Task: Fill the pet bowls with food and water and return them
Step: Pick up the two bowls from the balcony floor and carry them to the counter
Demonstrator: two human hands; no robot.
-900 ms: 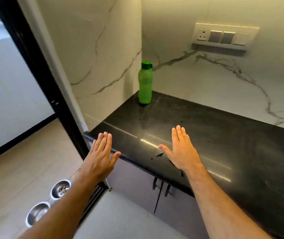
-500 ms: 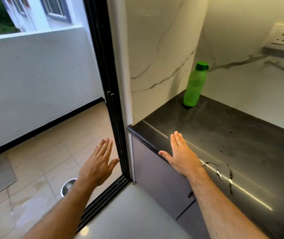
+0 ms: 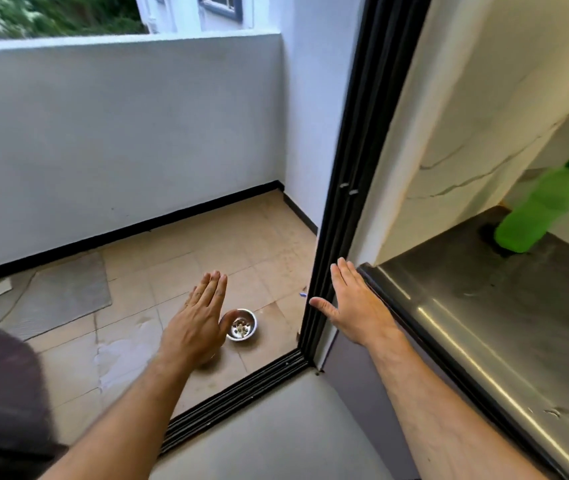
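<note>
My left hand (image 3: 196,327) and right hand (image 3: 355,310) are raised palm-down, fingers straight and together, holding nothing. Beyond the left hand, a small round steel pet bowl (image 3: 241,329) with a few bits inside sits on the tan tiled balcony floor (image 3: 207,244). Far right, a green plastic bottle (image 3: 546,206) stands on the dark stone desk (image 3: 484,306).

Grey rectangular floor mat (image 3: 58,292) — flat on the beige balcony tiles (image 3: 207,237), near the white parapet wall (image 3: 120,133). Black sliding-door frame (image 3: 349,188) — upright, beside the dark glossy stone countertop (image 3: 504,327).
</note>
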